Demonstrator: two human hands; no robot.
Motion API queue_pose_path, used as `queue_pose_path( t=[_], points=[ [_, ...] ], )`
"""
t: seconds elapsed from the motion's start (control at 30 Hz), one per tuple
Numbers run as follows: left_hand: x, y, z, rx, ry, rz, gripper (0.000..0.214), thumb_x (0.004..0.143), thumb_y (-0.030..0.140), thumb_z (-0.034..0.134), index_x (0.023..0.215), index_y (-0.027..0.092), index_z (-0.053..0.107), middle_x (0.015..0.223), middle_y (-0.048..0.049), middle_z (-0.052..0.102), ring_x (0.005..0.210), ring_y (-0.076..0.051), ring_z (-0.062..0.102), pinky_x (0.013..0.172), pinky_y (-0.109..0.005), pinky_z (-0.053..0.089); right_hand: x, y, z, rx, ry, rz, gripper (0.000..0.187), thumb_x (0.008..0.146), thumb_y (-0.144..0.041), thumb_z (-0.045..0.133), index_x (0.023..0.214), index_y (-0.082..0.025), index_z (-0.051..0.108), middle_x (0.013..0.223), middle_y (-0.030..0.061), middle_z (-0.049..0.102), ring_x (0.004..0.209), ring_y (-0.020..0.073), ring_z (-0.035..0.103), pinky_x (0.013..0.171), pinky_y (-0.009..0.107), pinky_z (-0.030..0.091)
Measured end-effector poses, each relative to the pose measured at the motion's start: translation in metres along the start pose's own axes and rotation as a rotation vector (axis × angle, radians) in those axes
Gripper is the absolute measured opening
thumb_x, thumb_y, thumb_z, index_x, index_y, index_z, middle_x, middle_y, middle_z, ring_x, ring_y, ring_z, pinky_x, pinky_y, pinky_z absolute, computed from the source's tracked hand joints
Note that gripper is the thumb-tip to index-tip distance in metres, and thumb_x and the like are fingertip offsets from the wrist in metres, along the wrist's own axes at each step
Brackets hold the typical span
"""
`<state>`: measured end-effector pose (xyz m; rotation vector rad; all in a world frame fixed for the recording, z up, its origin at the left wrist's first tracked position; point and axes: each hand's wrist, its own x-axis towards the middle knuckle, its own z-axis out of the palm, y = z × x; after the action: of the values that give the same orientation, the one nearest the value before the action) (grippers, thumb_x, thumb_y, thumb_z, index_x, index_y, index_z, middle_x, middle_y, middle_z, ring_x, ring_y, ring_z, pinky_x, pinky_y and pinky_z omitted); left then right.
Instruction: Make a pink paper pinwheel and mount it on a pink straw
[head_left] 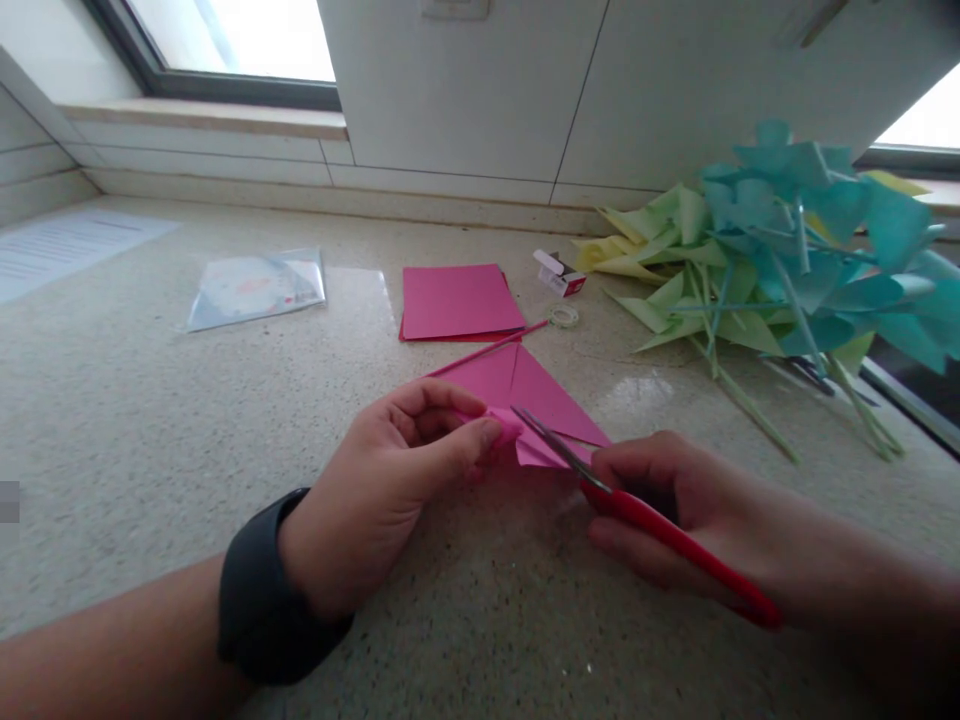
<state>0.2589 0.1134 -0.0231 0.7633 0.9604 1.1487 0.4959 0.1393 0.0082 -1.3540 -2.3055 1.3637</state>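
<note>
Our left fingers (466,445) pinch a corner of the folded pink paper (536,390); our right hand (675,495) is closed round red scissors (626,508), blades parted at the fold. The paper lies on the counter (150,430), light and flimsy, we judge, best held close beside the blades.

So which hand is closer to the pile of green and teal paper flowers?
Right. The right hand, holding red scissors, is below and left of the pile; the left hand pinches the pink paper farther left.
</note>
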Motion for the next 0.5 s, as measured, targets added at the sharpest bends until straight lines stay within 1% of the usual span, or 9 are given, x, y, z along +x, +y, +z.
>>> queue_pose_path(
  t=[0.1, 0.13, 0.3, 0.37, 0.5],
  points=[
    [0.001, 0.0, 0.0, 0.011, 0.021, 0.005, 0.02, 0.079, 0.024, 0.085, 0.089, 0.019, 0.069, 0.075, 0.005, 0.073, 0.064, -0.004, 0.064, 0.06, -0.01, 0.051, 0.0, -0.005, -0.009, -0.058, -0.145, 0.011, 0.031, 0.087, -0.047, 0.064, 0.072, -0.02, 0.067, 0.065, -0.0003, 0.058, 0.061, 0.0146, 0.055, 0.052, 0.023, 0.044],
    [0.001, 0.0, 0.0, 0.011, 0.025, 0.008, 0.02, 0.079, 0.024, 0.086, 0.089, 0.019, 0.069, 0.075, 0.005, 0.073, 0.064, -0.004, 0.064, 0.06, -0.01, 0.051, 0.0, -0.006, -0.011, -0.069, -0.165, 0.018, 0.032, 0.088, -0.048, 0.063, 0.072, -0.02, 0.067, 0.065, 0.0002, 0.058, 0.061, 0.0148, 0.054, 0.052, 0.023, 0.045],
    [0.002, 0.0, 0.001, 0.01, 0.033, 0.02, 0.02, 0.079, 0.025, 0.086, 0.087, 0.018, 0.069, 0.076, 0.0041, 0.073, 0.066, -0.005, 0.065, 0.061, -0.011, 0.051, 0.001, -0.006, -0.017, -0.106, -0.222, 0.043, 0.029, 0.089, -0.046, 0.06, 0.076, -0.021, 0.068, 0.069, 0.001, 0.06, 0.063, 0.0158, 0.056, 0.055, 0.025, 0.046],
    [0.002, 0.0, 0.002, 0.017, 0.042, 0.025, 0.02, 0.079, 0.024, 0.086, 0.087, 0.018, 0.069, 0.076, 0.0039, 0.073, 0.066, -0.004, 0.065, 0.061, -0.011, 0.051, -0.001, -0.006, -0.018, -0.116, -0.234, 0.051, 0.028, 0.089, -0.045, 0.06, 0.075, -0.022, 0.067, 0.069, 0.0011, 0.061, 0.064, 0.0161, 0.057, 0.056, 0.025, 0.046],
    [0.002, 0.0, 0.001, -0.029, 0.044, 0.01, 0.02, 0.079, 0.023, 0.086, 0.088, 0.018, 0.069, 0.076, 0.0035, 0.074, 0.066, -0.004, 0.066, 0.06, -0.01, 0.051, -0.003, -0.008, -0.02, -0.128, -0.246, 0.056, 0.031, 0.088, -0.047, 0.061, 0.069, -0.022, 0.064, 0.066, 0.0008, 0.059, 0.061, 0.0156, 0.055, 0.054, 0.025, 0.044]
  ],
)
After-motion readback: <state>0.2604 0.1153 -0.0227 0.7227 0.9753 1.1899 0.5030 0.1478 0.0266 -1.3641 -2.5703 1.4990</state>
